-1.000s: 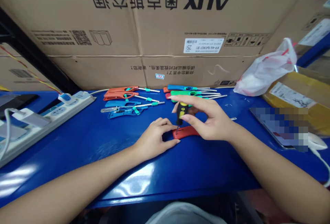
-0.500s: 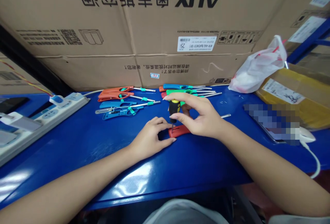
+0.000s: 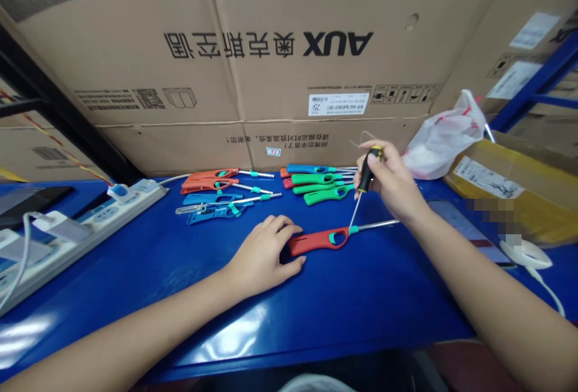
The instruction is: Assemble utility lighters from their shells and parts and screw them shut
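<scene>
A red long-nosed lighter (image 3: 318, 240) with a green collar and metal tube lies on the blue table (image 3: 343, 295). My left hand (image 3: 265, 255) rests on the table with curled fingers touching the lighter's handle end. My right hand (image 3: 392, 182) is raised to the right, closed round a small black-and-yellow screwdriver (image 3: 363, 183). The screwdriver's tip points down toward the lighter's collar.
Orange and blue lighters (image 3: 217, 190) lie at the back left, blue, red and green ones (image 3: 316, 181) behind the screwdriver. A white power strip (image 3: 85, 214) sits left, a plastic bag (image 3: 440, 139) and a yellow box (image 3: 519, 190) right. Large cardboard cartons (image 3: 253, 73) stand behind.
My right hand lifted the screwdriver off the lighter's handle end and moved it up and to the right. The lighter's full length now shows. My left hand stayed at its end.
</scene>
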Demonstrator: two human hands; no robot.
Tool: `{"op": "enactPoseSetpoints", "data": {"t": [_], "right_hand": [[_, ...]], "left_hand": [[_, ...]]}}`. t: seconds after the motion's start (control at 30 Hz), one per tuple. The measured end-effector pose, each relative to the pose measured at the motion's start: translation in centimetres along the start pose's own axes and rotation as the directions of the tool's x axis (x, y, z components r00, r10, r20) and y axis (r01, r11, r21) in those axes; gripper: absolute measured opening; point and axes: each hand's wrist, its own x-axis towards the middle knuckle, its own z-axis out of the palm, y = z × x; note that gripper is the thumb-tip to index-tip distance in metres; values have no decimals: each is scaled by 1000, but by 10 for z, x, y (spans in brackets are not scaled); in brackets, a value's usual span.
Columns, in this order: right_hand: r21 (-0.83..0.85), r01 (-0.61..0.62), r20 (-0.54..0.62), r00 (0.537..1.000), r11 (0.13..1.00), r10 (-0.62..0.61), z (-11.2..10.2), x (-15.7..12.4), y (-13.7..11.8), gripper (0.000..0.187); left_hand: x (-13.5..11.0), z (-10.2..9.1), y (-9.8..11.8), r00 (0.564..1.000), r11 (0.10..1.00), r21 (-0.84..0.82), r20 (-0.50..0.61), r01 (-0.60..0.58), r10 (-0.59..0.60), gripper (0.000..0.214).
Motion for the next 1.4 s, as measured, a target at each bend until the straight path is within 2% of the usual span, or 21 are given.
{"op": "enactPoseSetpoints", "data": {"t": [0.03, 0.07, 0.17, 0.27, 0.33, 0.37, 0.43, 0.5, 0.63, 0.77, 0.87, 1.03, 1.2, 1.3, 1.4], "right_hand": [[-43, -89, 77, 993, 995, 92, -5, 1, 7, 45], [-70, -122, 115, 985, 990, 130, -8, 1, 13, 48], [-150, -139, 169, 972, 979, 164, -10, -4, 27, 45], [-245, -97, 137, 982, 965, 134, -10, -9, 32, 44], [-346, -27, 55, 997, 938, 49, -10, -12, 31, 47], [-438, 8, 4, 1000, 899, -7, -10, -13, 29, 48], [-639, 36, -67, 992, 769, -102, -11, -13, 26, 45], [-761, 25, -80, 988, 648, -131, -10, -13, 23, 39], [-801, 63, 39, 998, 595, -53, -7, -14, 26, 28], [-834, 127, 194, 978, 537, 71, -3, -18, 36, 28], [-859, 140, 247, 956, 493, 160, -4, -20, 44, 32], [-890, 119, 249, 936, 441, 248, -10, -17, 50, 31], [-905, 92, 221, 936, 416, 273, -15, -12, 50, 30], [-899, 122, 267, 914, 420, 305, -22, -10, 47, 27], [-887, 175, 340, 873, 426, 348, -29, -9, 43, 18]], "left_hand": [[3, 2, 1, 1000, 1000, 11, 5, -15, 15, 50], [7, 5, 2, 999, 999, 16, 11, -37, 36, 53], [20, 19, 3, 993, 993, 4, 37, -117, 116, 49], [33, 29, -1, 971, 970, -40, -7, -239, 239, 35], [43, 27, -7, 965, 964, -34, -42, -262, 261, 30], [48, 24, -11, 964, 965, -28, -61, -262, 260, 29], [62, 12, -23, 962, 970, -5, -131, -243, 240, 31], [80, -2, -36, 958, 979, 25, -199, -205, 206, 34], [125, -17, -64, 960, 983, 77, -214, -169, 182, 30], [159, -9, -82, 973, 982, 132, -166, -137, 158, 30], [170, -2, -88, 981, 979, 170, -136, -116, 140, 30], [166, -6, -81, 980, 968, 239, -160, -81, 121, 37], [136, -26, -66, 978, 951, 308, -195, -9, 72, 32], [106, -38, -69, 989, 937, 348, -144, 29, 24, 26], [76, -45, -80, 1000, 927, 375, -20, 2, 6, 23]]}}
